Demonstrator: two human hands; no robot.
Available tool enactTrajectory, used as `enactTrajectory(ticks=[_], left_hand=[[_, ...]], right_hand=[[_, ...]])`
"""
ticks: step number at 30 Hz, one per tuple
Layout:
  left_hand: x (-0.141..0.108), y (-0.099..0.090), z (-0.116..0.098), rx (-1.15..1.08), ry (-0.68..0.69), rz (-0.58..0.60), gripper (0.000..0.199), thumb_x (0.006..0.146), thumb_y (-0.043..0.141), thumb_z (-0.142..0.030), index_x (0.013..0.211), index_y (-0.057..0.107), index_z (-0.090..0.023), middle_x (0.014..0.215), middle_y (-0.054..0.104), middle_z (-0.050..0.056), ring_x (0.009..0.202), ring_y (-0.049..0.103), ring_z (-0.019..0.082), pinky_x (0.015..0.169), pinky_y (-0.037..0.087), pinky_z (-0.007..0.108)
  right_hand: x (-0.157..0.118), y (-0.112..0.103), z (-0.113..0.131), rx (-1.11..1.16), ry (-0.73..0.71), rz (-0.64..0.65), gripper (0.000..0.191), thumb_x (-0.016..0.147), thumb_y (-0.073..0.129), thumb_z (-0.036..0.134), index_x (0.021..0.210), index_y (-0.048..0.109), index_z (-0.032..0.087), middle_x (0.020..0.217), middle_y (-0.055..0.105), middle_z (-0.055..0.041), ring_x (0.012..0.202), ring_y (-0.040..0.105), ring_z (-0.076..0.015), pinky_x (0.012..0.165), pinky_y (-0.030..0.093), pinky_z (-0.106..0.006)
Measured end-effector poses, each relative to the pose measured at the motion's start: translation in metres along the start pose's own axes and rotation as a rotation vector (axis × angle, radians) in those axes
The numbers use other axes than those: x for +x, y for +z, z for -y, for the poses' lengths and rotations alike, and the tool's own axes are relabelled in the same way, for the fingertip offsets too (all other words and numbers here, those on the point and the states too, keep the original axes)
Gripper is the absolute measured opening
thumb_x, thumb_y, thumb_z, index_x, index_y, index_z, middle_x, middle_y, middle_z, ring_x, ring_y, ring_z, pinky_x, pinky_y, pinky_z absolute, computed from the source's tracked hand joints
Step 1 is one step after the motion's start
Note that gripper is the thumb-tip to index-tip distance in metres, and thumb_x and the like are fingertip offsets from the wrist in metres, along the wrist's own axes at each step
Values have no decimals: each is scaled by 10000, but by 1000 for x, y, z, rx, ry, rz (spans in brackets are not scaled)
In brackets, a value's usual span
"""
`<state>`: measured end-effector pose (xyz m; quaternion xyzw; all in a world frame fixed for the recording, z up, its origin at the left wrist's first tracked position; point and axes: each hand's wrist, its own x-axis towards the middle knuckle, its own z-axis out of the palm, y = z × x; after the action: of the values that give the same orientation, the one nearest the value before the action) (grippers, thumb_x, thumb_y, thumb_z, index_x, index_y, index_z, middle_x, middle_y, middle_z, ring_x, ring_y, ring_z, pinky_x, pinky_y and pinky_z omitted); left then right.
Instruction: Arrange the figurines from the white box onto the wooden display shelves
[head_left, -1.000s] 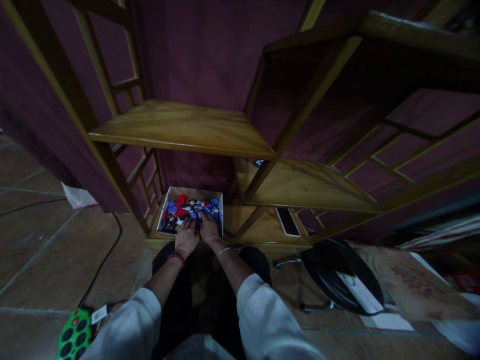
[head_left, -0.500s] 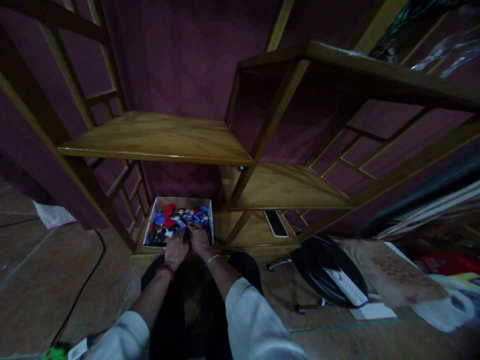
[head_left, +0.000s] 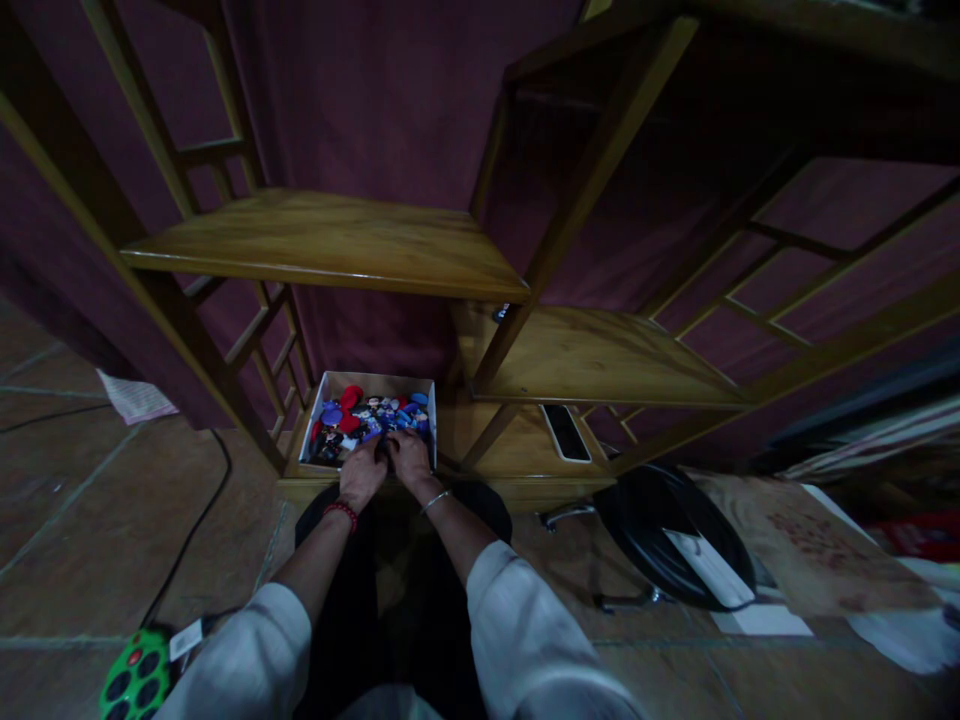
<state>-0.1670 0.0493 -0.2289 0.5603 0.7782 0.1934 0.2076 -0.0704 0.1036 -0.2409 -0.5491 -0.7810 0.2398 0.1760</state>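
Note:
An open cardboard box point(head_left: 382, 382) stands on the low left shelf, filled with small toy-like figures point(head_left: 375, 405) in blue, purple, black and red. A bright red piece point(head_left: 350, 397) lies among them at the back left. My left hand point(head_left: 363, 472), with a red bead bracelet at its wrist, is over the box's front edge. Beside it is my right hand point(head_left: 409, 458), a silver bangle on that wrist. The fingertips of both are bent in close around something small and dark point(head_left: 384, 447), too dim to name.
Wooden shelving surrounds the box, with an upper shelf board point(head_left: 330, 235) above it. A phone point(head_left: 566, 433) lies on the low shelf to the right. A black round stool point(head_left: 675, 530) stands on the floor at right. A green object with dark round pads point(head_left: 135, 675) is at lower left.
The view has shifted, so the box sits slightly higher and further right, and more of the green object shows. Both hands stay together at the box's front, with small finger movement.

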Motion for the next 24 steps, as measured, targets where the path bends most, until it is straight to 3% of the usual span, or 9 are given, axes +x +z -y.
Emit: enactTrajectory(ticks=[5,8,14,20,24], left_hand=[[1,1,-4,27,-28,-23,429,813,362,-229,1218,503,-204,1133,597,117,1017,564,232,847,420,334],[1,4,-6,35,-29,-51,419,815,368,-227,1208,512,-200,1107,610,117,1007,570,229,843,423,331],[0,12,-9,-28,-43,-78,408,811,371,-201,1184,537,-203,1077,632,96,980,588,214,836,435,316],[-2,12,-10,-89,-43,-96,392,799,399,-182,1154,566,-201,1095,632,74,1037,564,196,869,424,283],[-1,13,-10,-92,-57,-99,384,797,402,-188,1140,575,-189,1077,639,88,1023,572,208,863,430,298]], right_hand=[[6,0,-3,43,9,-33,325,826,448,184,1143,518,178,984,641,-66,923,592,-165,818,441,-271],[9,0,-6,30,-8,1,365,834,440,214,1196,482,178,1044,623,-88,937,590,-181,824,437,-287],[14,-7,0,-85,36,99,329,841,420,208,1156,511,187,1036,625,-92,952,589,-189,813,433,-278],[12,-15,7,-201,87,2,245,814,487,259,1052,544,236,1158,524,-82,860,603,-166,735,448,-269],[12,-15,9,-160,41,-6,223,802,484,200,1019,536,202,1089,562,-83,903,589,-163,752,443,-252]])
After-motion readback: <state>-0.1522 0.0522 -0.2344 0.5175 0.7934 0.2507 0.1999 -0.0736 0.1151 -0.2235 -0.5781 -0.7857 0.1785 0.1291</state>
